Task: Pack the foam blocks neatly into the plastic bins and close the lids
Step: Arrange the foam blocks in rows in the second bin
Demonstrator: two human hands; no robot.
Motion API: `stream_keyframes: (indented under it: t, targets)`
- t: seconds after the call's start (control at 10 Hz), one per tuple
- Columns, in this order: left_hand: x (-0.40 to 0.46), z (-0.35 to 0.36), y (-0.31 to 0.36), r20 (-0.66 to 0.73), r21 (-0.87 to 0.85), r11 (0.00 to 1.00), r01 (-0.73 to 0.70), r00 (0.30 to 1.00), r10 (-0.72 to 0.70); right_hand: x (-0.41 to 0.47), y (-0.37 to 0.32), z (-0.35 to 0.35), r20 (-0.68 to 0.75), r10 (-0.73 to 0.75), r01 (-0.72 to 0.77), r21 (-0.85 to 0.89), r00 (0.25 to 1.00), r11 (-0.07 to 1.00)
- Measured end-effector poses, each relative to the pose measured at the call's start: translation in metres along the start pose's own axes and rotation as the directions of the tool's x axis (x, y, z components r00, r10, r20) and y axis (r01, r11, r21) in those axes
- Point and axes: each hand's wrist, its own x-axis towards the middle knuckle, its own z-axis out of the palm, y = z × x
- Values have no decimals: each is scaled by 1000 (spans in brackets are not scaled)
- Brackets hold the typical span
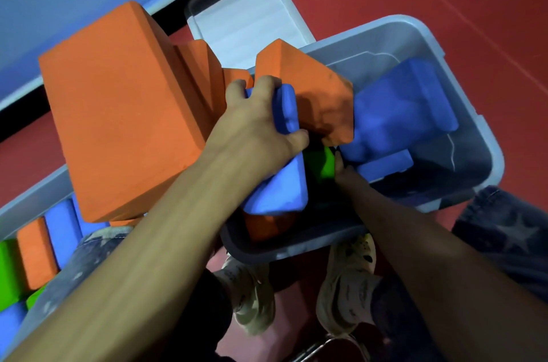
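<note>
Our left hand [261, 124] grips a blue foam block [281, 177] over the gray bin [462, 71]; right hand [344, 171] reaches inside, mostly hidden, can't tell its grip. Orange block [118, 112] sits alongside.

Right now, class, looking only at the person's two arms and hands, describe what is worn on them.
Both forearms are bare: no sleeve shows up to the frame edge. The left hand carries no glove, ring or watch that can be seen, and its wrist is bare. The right hand is mostly in shadow, with only some fingers showing; nothing worn is visible there.
</note>
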Motion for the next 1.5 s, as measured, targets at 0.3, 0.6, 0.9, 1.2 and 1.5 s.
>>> stream_keyframes:
  t: [0.3, 0.6, 0.9, 1.2, 1.5]
  targets:
    - [2, -3, -6, 32, -40, 999, 30, 999, -29, -47, -7, -35, -144, -141, 153, 78, 980, 985]
    - [-19, 29, -14, -35, -105, 994, 1, 999, -5, -90, -11, -73, -479, 12, 201, 390, 878, 898]
    - [-38, 93, -35, 16, -205, 978, 29, 1000, -26, -127, -56, -159, -470, -18, 71, 97, 882, 993]
    - [-24, 112, -68, 235, -198, 978, 73, 972, -25, -120, -61, -109, -361, -170, 222, 109, 917, 969]
    - [-17, 119, -83, 99, -421, 894, 153, 988, -122, -130, -10, -125, 323, -135, 1, 382, 937, 924]
